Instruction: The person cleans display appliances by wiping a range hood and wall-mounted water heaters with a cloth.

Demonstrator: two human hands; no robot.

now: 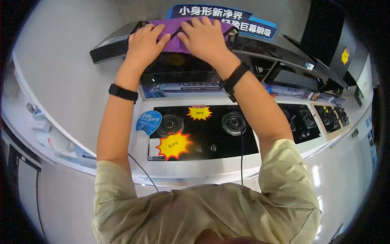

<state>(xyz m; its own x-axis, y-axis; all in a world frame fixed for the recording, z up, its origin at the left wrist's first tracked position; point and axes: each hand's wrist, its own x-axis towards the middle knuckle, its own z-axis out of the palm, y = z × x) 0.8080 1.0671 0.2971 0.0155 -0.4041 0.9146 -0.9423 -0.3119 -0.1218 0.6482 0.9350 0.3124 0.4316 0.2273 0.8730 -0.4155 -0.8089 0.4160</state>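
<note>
The left hand point(147, 40) and right hand point(204, 37) hide parts of the purple cloth point(176, 45). Behind them, the blue sign point(260, 29) has some lower characters covered. The right arm point(256, 101) hides the left side of the second hob point(301, 120). Small print on the round tag point(149, 122) cannot be read.

A long white surface point(203, 166) carries a black two-burner gas cooktop point(209, 132), lying flat. Just right of it lies a partly hidden second cooktop point(302, 129); farther right, black burner units point(332, 121) sit on a tan section.
</note>
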